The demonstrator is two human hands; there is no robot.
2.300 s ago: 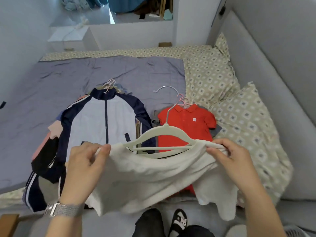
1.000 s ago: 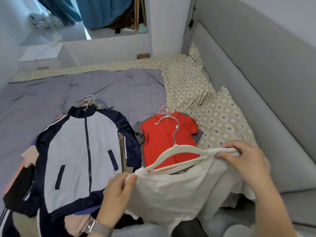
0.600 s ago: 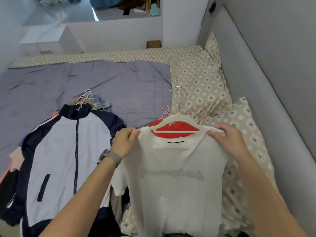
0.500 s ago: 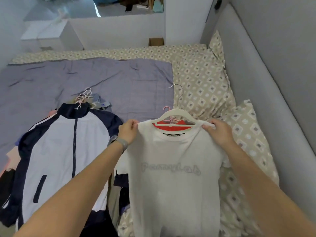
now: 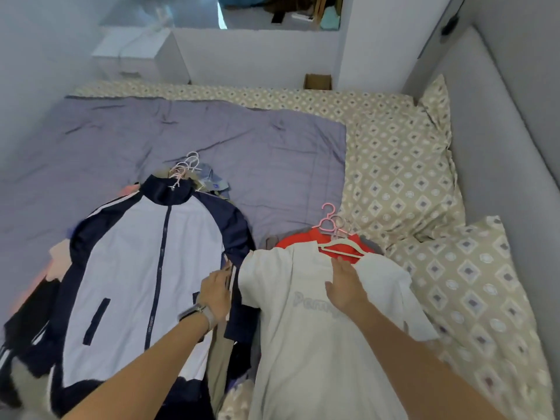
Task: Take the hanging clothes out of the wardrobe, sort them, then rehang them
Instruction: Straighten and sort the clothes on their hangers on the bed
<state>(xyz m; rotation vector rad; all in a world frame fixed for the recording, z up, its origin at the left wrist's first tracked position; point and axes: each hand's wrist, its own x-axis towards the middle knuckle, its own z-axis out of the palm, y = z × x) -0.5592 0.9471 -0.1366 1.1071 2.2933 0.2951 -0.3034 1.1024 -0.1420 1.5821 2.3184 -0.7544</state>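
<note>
A white T-shirt on a white hanger lies flat on the bed, on top of a red polo shirt with pink hangers. My right hand rests flat on the T-shirt's chest, fingers straight. My left hand lies with straight fingers at the gap between the T-shirt's sleeve and a navy and pale blue zip jacket. The jacket tops a pile of clothes on pink hangers to the left.
A grey-purple quilt covers most of the bed. Patterned beige pillows lie at the right against a grey padded headboard. A white cabinet and a low white wall stand beyond the bed.
The white T-shirt, held up by its shoulders before, now lies on the red polo shirt. Both hands have let go of it and lie flat on the clothes.
</note>
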